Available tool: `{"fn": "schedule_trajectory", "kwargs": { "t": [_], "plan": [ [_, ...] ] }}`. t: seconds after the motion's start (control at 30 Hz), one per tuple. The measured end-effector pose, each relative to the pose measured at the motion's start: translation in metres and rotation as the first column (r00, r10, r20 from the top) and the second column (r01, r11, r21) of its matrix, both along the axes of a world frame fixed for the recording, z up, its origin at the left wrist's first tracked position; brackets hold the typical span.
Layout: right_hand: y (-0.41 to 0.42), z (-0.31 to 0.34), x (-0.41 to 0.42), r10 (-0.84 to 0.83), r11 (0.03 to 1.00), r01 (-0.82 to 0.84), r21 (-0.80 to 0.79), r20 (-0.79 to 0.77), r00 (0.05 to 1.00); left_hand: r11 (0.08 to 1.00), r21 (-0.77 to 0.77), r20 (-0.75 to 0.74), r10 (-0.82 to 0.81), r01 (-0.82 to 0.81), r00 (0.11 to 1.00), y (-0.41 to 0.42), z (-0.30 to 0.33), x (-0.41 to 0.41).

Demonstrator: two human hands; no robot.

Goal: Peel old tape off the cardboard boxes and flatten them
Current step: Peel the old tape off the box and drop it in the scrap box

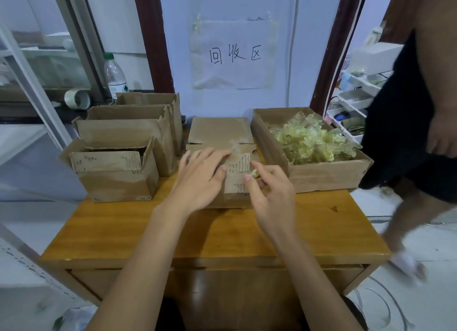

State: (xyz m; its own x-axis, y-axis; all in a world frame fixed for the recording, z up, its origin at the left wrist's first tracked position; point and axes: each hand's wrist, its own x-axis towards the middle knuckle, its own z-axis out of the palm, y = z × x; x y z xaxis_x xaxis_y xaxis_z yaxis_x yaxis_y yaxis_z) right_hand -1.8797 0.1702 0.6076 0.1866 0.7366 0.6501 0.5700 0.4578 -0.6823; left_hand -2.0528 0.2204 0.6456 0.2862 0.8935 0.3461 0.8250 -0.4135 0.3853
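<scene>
Item: flattened cardboard box (220, 142), lying at the middle of the tabletop (210, 231), reaching toward the far edge. Its near face is showing torn patches where the corrugation is exposed. Judged light and fairly stiff across the panel but weak at the surface: the paper skin is tearing away with the tape, so peeling low and slow would suit it. Best hold is a flat press on the panel beside the strip.

Item: tape scrap (255, 173), a small yellowish wad, soft, sticky by the look of it, almost weightless. Best taken by a fingertip pinch.

Left hand (201, 180): lying palm down on the box, fingers straight and spread, pressing the panel flat; gripping nothing. Forearm is coming in from the near edge, angled rightward.

Right hand (268, 192): hovering over the box's near right part, thumb and a finger pinching the tape scrap, remaining fingers loosely curled. How firm the pinch is cannot be told.

Item: open boxes (123, 135), four, standing in a cluster along the left edge, not yet flattened.

Item: waste box (329, 175), at the far right corner, holding a heap of crumpled peeled tape (311, 142); the likely destination for the scrap.
</scene>
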Motion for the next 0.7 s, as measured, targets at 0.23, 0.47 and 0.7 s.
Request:
{"fn": "schedule_trajectory", "kwargs": {
  "t": [0.23,0.47,0.7],
  "plan": [
    [-0.006,0.001,-0.015,0.111,0.994,-0.112,-0.020,-0.044,0.993,0.993,-0.028,0.192,0.121,-0.118,0.974,-0.004,0.004,0.022],
    [-0.007,0.003,-0.015,0.090,0.988,-0.098,-0.121,-0.074,0.993,0.986,-0.047,0.217,0.166,-0.159,0.962,0.002,0.001,0.023],
    [-0.005,0.006,-0.015,0.101,0.971,-0.125,-0.204,-0.122,0.987,0.983,-0.080,0.304,0.181,-0.164,0.935,0.000,0.000,0.012]
  ]
}}
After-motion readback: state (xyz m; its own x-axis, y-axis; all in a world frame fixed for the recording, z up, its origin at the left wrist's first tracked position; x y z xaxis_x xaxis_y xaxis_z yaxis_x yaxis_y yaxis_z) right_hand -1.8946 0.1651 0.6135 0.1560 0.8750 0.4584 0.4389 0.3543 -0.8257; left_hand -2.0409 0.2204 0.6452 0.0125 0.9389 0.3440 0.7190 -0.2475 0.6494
